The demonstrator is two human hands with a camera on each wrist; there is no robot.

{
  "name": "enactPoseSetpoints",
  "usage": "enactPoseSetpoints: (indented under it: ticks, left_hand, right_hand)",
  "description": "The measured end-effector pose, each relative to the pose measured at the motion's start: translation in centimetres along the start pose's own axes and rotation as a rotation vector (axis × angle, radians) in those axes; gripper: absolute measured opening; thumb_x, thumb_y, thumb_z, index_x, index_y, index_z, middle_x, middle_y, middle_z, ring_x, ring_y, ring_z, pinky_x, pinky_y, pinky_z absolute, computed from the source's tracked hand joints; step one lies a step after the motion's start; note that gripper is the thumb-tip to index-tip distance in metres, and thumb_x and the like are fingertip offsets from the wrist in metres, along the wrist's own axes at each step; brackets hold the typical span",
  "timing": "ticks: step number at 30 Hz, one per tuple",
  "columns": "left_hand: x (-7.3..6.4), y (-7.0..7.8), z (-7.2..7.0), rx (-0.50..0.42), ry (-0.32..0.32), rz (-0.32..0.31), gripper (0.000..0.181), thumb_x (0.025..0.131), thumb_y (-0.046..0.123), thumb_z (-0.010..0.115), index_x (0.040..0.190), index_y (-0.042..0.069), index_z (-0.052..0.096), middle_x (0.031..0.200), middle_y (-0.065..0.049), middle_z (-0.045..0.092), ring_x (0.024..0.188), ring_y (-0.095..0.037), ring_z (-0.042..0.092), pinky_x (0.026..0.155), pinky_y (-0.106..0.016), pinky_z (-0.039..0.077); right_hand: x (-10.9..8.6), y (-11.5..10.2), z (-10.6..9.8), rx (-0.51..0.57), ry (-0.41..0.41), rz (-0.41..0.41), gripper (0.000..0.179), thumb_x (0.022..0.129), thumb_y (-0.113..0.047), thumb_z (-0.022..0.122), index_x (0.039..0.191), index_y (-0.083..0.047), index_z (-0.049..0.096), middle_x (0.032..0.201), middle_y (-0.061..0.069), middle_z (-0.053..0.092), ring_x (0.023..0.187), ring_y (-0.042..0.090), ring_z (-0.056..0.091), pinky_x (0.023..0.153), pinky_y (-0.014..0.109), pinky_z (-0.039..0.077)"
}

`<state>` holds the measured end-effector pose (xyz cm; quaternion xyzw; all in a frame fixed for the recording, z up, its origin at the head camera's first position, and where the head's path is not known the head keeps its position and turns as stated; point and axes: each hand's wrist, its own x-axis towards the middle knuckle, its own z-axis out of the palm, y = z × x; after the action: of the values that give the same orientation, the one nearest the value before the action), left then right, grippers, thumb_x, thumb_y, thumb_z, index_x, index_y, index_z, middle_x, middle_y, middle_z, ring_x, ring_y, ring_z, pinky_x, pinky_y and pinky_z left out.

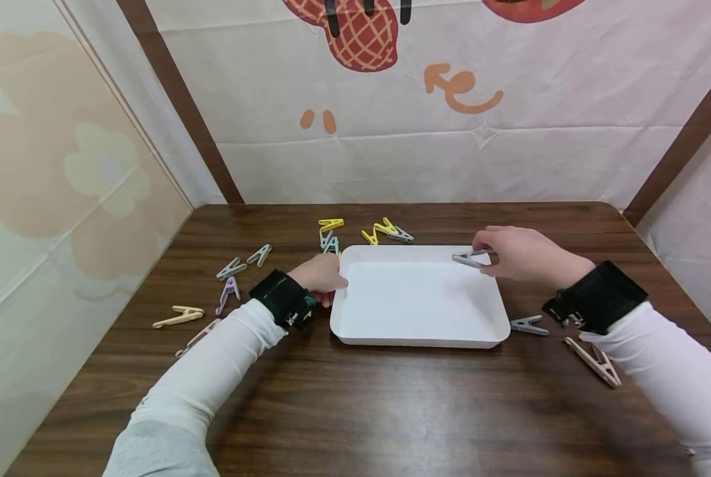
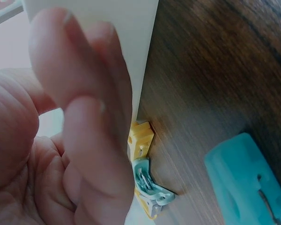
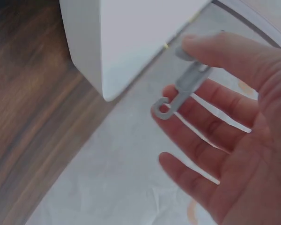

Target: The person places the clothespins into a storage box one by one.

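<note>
My right hand (image 1: pixel 519 254) pinches a grey clothespin (image 1: pixel 470 258) between thumb and fingers, over the right far corner of a white tray (image 1: pixel 421 336). In the right wrist view the clothespin (image 3: pixel 189 82) has a hooked end pointing away from the palm, and the other fingers are spread. At the tray's left side, my left hand (image 1: pixel 322 277) holds the rim, fingers bent along the outer wall. Close by the left hand lie a teal clothespin (image 2: pixel 243 178), a light green clothespin (image 2: pixel 147 180) and a yellow one (image 2: pixel 141 139).
Yellow clothespins (image 1: pixel 386 226) and a grey-blue one (image 1: pixel 400 234) lie behind the tray. To the left are several more, including a purple one (image 1: pixel 228 293) and a beige one (image 1: pixel 178 316). Right of the tray lie a grey clothespin (image 1: pixel 528 325) and a beige one (image 1: pixel 595 362).
</note>
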<state>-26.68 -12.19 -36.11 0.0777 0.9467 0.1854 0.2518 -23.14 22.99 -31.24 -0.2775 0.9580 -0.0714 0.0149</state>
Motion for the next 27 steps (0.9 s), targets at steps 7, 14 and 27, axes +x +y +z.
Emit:
enactPoseSetpoints:
  ticks: [7, 14, 27]
  left_hand:
    - [-0.2, 0.0, 0.1, -0.008, 0.0, 0.01, 0.023, 0.094, 0.012, 0.055, 0.077, -0.001, 0.062, 0.055, -0.008, 0.063, 0.041, -0.013, 0.058, 0.043, -0.023, 0.046]
    - [-0.2, 0.1, 0.1, -0.006, 0.002, 0.007, 0.023, 0.093, 0.012, 0.056, 0.076, -0.001, 0.062, 0.055, -0.009, 0.063, 0.041, -0.012, 0.057, 0.041, -0.022, 0.044]
    - [0.0, -0.2, 0.1, -0.022, 0.006, 0.012, 0.023, 0.094, 0.012, 0.056, 0.075, -0.001, 0.063, 0.055, -0.009, 0.063, 0.04, -0.013, 0.057, 0.04, -0.021, 0.044]
  right_hand:
    - [1.8, -0.8, 1.8, 0.0, -0.033, -0.045, 0.03, 0.08, -0.014, 0.079, 0.107, -0.006, 0.066, 0.102, 0.007, 0.066, 0.077, 0.018, 0.058, 0.071, 0.039, 0.051]
    - [2.9, -0.1, 3.1, -0.053, -0.092, -0.058, 0.029, 0.082, -0.013, 0.078, 0.107, -0.003, 0.065, 0.101, 0.01, 0.067, 0.084, 0.022, 0.061, 0.078, 0.041, 0.052]
    - [4.0, 0.8, 4.5, -0.135, -0.111, -0.074, 0.022, 0.082, -0.014, 0.077, 0.098, -0.006, 0.064, 0.088, 0.005, 0.065, 0.074, 0.018, 0.057, 0.07, 0.038, 0.051]
